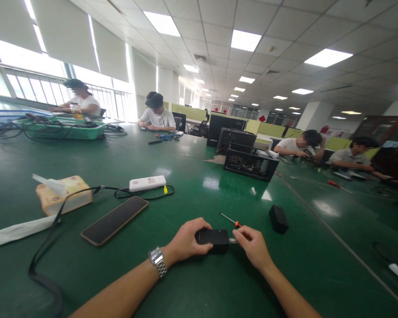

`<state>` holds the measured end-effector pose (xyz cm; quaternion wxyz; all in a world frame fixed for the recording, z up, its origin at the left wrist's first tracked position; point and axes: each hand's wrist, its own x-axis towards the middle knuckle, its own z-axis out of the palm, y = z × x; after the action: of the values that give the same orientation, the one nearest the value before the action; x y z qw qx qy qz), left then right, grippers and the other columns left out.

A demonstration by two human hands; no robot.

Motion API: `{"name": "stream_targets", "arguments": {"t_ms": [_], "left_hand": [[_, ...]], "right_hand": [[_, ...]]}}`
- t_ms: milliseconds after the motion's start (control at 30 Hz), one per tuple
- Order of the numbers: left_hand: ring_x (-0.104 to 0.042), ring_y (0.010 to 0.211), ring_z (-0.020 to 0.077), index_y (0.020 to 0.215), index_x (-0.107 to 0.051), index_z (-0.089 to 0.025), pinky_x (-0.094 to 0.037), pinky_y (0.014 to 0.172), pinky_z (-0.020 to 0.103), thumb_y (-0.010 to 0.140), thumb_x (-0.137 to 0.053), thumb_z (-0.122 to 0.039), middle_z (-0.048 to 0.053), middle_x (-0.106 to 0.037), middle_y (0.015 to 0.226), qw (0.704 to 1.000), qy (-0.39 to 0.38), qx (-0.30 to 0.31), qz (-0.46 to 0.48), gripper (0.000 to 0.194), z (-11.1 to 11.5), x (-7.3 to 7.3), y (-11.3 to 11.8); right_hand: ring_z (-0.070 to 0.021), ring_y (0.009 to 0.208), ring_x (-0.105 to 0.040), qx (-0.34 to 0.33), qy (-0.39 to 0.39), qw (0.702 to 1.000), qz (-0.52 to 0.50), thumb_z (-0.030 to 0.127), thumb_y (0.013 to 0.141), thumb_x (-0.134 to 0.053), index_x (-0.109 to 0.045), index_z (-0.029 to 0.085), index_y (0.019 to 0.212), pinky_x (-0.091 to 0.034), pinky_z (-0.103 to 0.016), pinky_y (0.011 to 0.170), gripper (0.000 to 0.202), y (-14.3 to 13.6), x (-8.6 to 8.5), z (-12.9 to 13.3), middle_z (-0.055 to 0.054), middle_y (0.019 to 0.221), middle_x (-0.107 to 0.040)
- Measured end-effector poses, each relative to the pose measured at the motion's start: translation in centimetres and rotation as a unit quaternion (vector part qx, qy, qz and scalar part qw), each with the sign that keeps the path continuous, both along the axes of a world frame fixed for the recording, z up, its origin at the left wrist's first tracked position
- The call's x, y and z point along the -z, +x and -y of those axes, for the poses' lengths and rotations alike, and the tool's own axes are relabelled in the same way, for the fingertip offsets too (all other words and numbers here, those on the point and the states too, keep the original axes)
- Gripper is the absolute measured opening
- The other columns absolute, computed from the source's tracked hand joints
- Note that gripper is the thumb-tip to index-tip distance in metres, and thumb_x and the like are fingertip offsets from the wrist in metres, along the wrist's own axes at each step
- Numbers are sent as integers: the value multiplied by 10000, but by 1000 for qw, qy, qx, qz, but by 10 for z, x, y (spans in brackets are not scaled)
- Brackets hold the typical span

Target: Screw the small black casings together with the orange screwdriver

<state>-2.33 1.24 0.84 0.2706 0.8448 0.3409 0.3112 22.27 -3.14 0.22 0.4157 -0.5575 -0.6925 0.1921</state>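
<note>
My left hand [187,240], with a metal watch on the wrist, is wrapped round a small black box [218,240] low over the green table. My right hand [254,248] is closed in a pinch at the right end of the box. A small pale, shiny piece [232,240] shows between the box and those fingertips; its kind is too small to tell. Just behind the right hand is a thin screwdriver [230,218] with an orange-red handle, partly hidden by the fingers. Farther right stands a second black box [279,219], touched by neither hand.
Left on the green table [172,282] are a phone [115,220], a white power strip [147,183], a tissue pack [64,194] and a black cable. An opened computer case [250,164] stands beyond. A green basket [61,129] holds cables. Several people sit around the table.
</note>
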Motion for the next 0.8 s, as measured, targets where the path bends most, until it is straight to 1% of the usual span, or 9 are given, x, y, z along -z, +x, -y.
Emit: {"name": "stream_targets", "arguments": {"t_ms": [67,133,267,300,467,500,633,667,800], "left_hand": [[-583,800,179,963,-640,-205,-459,720,263,685,-723,-272,9,-629,915,1000,2,2,7,298,1,1,0],[-583,795,175,955,-638,-204,-458,724,259,678,-722,-248,3,-627,902,1000,6,5,12,293,1,1,-1],[-584,806,179,960,-639,-201,-455,731,259,672,-727,-241,7,-633,899,1000,14,3,11,303,1,0,-1],[-584,808,181,959,-640,-202,-454,731,260,670,-729,-242,7,-633,895,1000,15,1,9,305,1,0,-1],[-587,797,174,967,-638,-201,-451,728,253,668,-730,-228,3,-633,890,1000,18,-1,20,315,0,3,0],[-588,798,173,972,-637,-200,-451,732,253,668,-732,-226,3,-634,893,1000,20,1,23,320,-1,4,0],[-585,791,174,969,-642,-195,-450,718,252,667,-734,-237,7,-636,892,999,28,10,12,318,0,4,1],[-584,788,174,966,-644,-193,-449,714,252,669,-733,-240,7,-637,890,999,29,10,9,314,1,4,1],[-593,794,172,978,-646,-195,-447,727,254,690,-726,-259,8,-652,896,999,30,2,12,306,2,3,4]], "right_hand": [[-159,599,-513,1,32,998,46,446,882,-504,-628,180,645,-382,-271,616,378,0,1,2,-13,617,-579],[-156,601,-505,-3,30,997,71,450,891,-488,-608,184,616,-376,-273,634,401,-2,4,2,-11,612,-567],[-125,499,-403,-3,-45,998,44,497,917,-404,-469,196,519,-322,-247,519,504,-7,8,0,34,491,-397],[-121,492,-389,-4,-50,998,41,501,921,-396,-450,199,515,-309,-246,509,509,-8,8,0,38,486,-377],[-123,550,-396,8,21,996,85,480,915,-430,-420,196,533,-300,-265,567,477,-14,2,4,19,549,-425],[-121,545,-386,9,14,997,77,485,916,-422,-396,199,531,-299,-263,563,480,-14,2,4,23,545,-409],[-104,495,-322,13,-57,998,18,517,907,-394,-285,216,532,-265,-245,499,493,-13,5,-1,52,513,-285],[-104,497,-323,14,-57,998,19,517,902,-405,-289,215,532,-260,-245,501,491,-12,5,-1,53,514,-286],[-108,527,-357,28,-7,997,66,488,887,-460,-367,194,524,-255,-255,547,477,-6,0,0,44,523,-350]]}}
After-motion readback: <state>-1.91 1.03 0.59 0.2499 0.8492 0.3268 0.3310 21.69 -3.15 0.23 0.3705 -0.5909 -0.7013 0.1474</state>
